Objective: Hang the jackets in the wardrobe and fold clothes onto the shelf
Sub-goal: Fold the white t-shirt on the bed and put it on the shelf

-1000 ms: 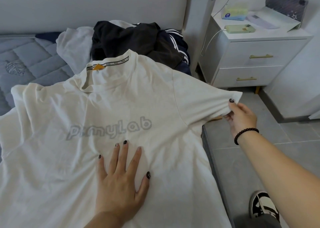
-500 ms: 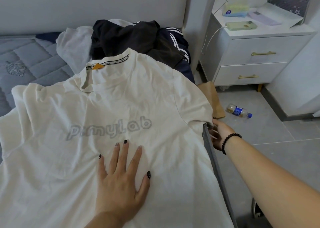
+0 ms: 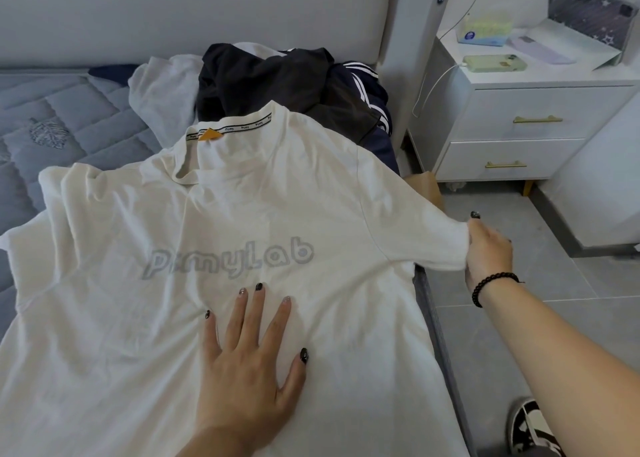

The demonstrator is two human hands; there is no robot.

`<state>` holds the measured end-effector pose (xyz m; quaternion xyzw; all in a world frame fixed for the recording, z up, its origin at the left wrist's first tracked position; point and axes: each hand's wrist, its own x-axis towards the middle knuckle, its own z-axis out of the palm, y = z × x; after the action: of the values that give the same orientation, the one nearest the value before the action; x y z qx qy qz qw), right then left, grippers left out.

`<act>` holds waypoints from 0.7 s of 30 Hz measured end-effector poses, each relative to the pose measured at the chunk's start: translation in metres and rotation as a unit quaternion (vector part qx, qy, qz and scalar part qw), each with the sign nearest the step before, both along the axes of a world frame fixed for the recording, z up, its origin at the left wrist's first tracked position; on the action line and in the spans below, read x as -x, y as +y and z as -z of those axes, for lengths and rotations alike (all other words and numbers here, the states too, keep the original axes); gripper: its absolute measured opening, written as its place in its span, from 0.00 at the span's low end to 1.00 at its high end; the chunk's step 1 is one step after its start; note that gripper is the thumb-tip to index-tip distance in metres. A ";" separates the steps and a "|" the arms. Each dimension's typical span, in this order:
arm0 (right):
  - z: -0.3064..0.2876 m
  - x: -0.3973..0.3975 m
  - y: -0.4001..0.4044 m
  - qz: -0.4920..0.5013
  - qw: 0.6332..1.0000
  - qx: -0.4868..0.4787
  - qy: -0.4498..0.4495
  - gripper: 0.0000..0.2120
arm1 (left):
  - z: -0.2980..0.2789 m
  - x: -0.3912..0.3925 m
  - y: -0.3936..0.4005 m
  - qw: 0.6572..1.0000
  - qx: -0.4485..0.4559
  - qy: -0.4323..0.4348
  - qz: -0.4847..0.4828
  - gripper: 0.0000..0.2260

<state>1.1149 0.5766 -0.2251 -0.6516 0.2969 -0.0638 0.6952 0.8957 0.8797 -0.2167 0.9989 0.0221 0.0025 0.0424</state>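
Observation:
A cream T-shirt (image 3: 242, 221) with grey lettering lies spread flat on the bed, collar toward the headboard. My left hand (image 3: 249, 363) presses flat on its chest, fingers straight and spread. My right hand (image 3: 488, 252) grips the end of the right sleeve and holds it stretched out past the bed's edge. Behind the collar lies a heap of clothes: a black garment (image 3: 263, 78), a navy jacket with white stripes (image 3: 367, 99) and a light grey piece (image 3: 162, 89).
A grey quilted mattress (image 3: 59, 120) shows at the left. A white nightstand (image 3: 530, 124) with two drawers stands at the right, carrying a phone (image 3: 495, 63) on a cable and a tissue pack. Grey floor tiles lie below it. A brown paper bag (image 3: 427, 186) leans by the bed.
My right hand dropped beside the bed edge, letting the sleeve hang, then rose again and now holds the sleeve stretched out to the right. My left hand has stayed pressed on the shirt.

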 end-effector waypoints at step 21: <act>0.003 0.002 0.028 -0.190 0.942 -0.106 0.255 0.12 | -0.001 -0.001 -0.003 1.000 -0.007 -0.007 -0.005 0.31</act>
<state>1.1129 0.6049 -0.2282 -0.6126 0.3402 0.2699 0.6604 0.8962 0.8771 -0.2158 0.9990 0.0270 0.0094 0.0353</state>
